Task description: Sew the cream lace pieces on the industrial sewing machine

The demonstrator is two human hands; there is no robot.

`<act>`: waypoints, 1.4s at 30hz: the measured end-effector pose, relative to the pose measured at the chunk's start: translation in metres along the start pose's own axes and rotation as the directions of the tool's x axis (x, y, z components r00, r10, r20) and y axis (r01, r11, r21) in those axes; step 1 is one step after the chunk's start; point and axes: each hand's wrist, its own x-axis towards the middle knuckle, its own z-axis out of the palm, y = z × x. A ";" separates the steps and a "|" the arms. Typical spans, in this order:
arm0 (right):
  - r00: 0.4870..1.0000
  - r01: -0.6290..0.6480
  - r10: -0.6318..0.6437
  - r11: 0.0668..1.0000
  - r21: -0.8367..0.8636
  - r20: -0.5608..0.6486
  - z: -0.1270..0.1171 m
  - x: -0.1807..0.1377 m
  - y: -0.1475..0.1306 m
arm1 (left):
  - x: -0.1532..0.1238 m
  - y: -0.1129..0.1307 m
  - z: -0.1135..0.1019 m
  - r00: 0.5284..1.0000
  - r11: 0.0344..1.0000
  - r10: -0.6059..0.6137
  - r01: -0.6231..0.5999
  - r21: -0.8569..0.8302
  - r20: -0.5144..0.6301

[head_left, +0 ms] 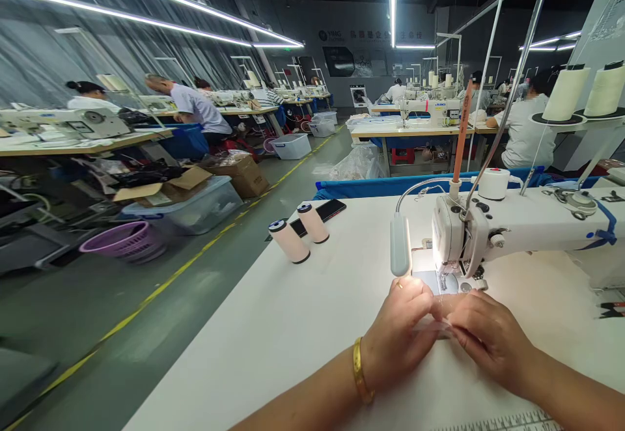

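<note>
My left hand (403,327), with a gold bangle at its wrist, is closed just in front of the needle area. My right hand (491,336) is closed close beside it, fingertips near the left hand's. Between them they pinch a small, thin see-through piece of fabric (427,327), mostly hidden by the fingers. Right behind the hands are the presser foot (443,281) and needle of a white sewing machine (532,226). A small lamp (400,249) on a bendable neck lights this spot from the left.
Two pale pink thread cones (289,242) stand on the white table (293,340) beside a dark phone (332,209). A ruler (517,422) lies at the front edge. Thread snips (612,310) lie at right. Co-workers sit at other machines beyond the aisle.
</note>
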 end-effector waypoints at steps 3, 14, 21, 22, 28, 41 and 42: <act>1.000 0.011 -0.011 1.000 0.006 0.004 0.000 -0.001 0.001 | -0.001 -0.001 0.000 1.000 1.000 0.000 -0.001 -0.019 -0.001; 0.999 0.040 -0.040 0.999 -0.027 0.006 -0.001 0.000 0.000 | 0.000 -0.001 0.002 1.000 1.000 0.017 -0.017 -0.007 0.024; 0.999 0.052 -0.052 0.998 -0.036 0.003 0.001 -0.001 0.001 | -0.001 -0.002 0.005 0.999 0.999 0.039 -0.039 0.008 -0.023; 0.999 0.053 -0.053 0.998 -0.038 0.002 0.000 0.000 0.000 | -0.001 -0.002 0.005 0.999 0.999 0.038 -0.038 0.012 -0.027; 0.999 0.048 -0.048 0.999 -0.021 0.007 -0.001 0.002 -0.002 | 0.001 0.000 0.001 0.999 0.999 0.035 -0.036 -0.030 -0.011; 0.998 0.064 -0.065 0.996 -0.056 -0.020 -0.003 0.003 -0.001 | 0.002 0.000 -0.003 0.997 0.996 0.078 -0.077 0.045 -0.029; 0.998 0.061 -0.062 0.997 -0.054 -0.017 -0.003 0.003 -0.001 | 0.002 0.000 -0.004 0.996 0.995 0.081 -0.079 0.058 -0.031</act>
